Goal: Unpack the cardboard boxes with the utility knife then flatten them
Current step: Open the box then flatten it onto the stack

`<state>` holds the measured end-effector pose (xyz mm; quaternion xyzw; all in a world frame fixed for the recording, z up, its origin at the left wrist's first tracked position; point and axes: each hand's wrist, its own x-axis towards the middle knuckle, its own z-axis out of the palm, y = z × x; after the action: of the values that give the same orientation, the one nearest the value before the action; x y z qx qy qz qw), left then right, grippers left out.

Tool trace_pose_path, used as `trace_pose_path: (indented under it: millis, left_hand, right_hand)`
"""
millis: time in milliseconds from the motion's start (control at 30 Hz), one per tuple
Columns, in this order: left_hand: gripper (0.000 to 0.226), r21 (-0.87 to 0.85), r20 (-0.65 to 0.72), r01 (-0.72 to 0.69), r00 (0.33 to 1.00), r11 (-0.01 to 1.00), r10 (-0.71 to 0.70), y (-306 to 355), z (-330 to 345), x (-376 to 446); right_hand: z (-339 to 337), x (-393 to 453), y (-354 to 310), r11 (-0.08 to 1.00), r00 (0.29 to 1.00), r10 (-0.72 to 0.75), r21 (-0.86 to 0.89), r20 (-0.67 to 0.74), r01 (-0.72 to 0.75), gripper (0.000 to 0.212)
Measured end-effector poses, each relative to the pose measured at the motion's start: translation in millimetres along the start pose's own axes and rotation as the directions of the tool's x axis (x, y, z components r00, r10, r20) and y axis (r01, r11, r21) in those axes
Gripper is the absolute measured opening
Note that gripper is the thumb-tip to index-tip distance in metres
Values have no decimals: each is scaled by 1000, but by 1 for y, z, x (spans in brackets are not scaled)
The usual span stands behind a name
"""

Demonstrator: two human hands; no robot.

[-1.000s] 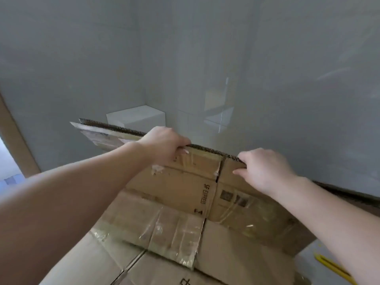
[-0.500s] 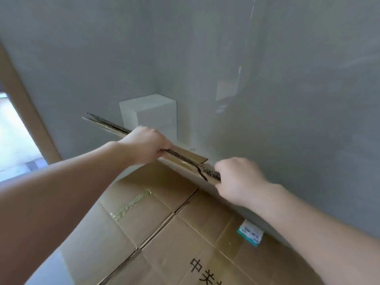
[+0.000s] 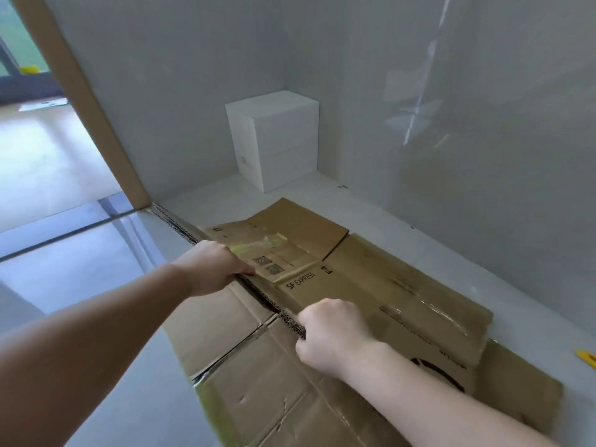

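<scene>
A flattened brown cardboard box (image 3: 371, 282) printed "SF EXPRESS" lies almost flat on top of another flattened box (image 3: 258, 391) on the floor. My left hand (image 3: 209, 269) grips its near corrugated edge toward the far end. My right hand (image 3: 329, 337) grips the same edge closer to me, fingers curled round it. The edge is raised slightly above the lower box. Clear tape strips shine on both boxes. The yellow tip of the utility knife (image 3: 585, 355) shows on the floor at the right border.
A white cube-shaped box (image 3: 274, 137) stands in the corner where two grey walls meet. A wooden door frame (image 3: 80, 101) is at the left, with a doorway to another room beyond. Pale floor surrounds the cardboard.
The box I hold has swung from standing upright, over and down, until it lies nearly flat on the lower cardboard. Both hands kept their grip on its edge and came down with it.
</scene>
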<state>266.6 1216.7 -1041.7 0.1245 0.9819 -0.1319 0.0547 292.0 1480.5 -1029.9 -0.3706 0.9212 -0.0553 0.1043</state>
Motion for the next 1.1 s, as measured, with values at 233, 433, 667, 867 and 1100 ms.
trace_pose_path:
  millis: [233,433,667,867,1100]
  left_hand:
    - [70,-98,246,-110,960,989,131,18,60,-30]
    - [51,-99,89,-375,919,922,383,29,121,-58]
    - [67,-149,214,-252,936,956,280,51,149,-63]
    - [96,-95,443,-144,880,985,171,64,154,-46]
    - [96,-110,471,-133,866,985,169,60,162,-42]
  right_hand:
    - [43,-9,-43,1000,975,25,3,222,-26,5]
    - [99,-20,-63,991,899,-101,-38,427,129,25]
    - [130,-13,-42,999,878,44,-26,477,-36,88]
    - [160,-20,-9,1000,797,16,-16,603,-7,109]
    - [179,-25,-7,999,832,-9,-37,554,35,108]
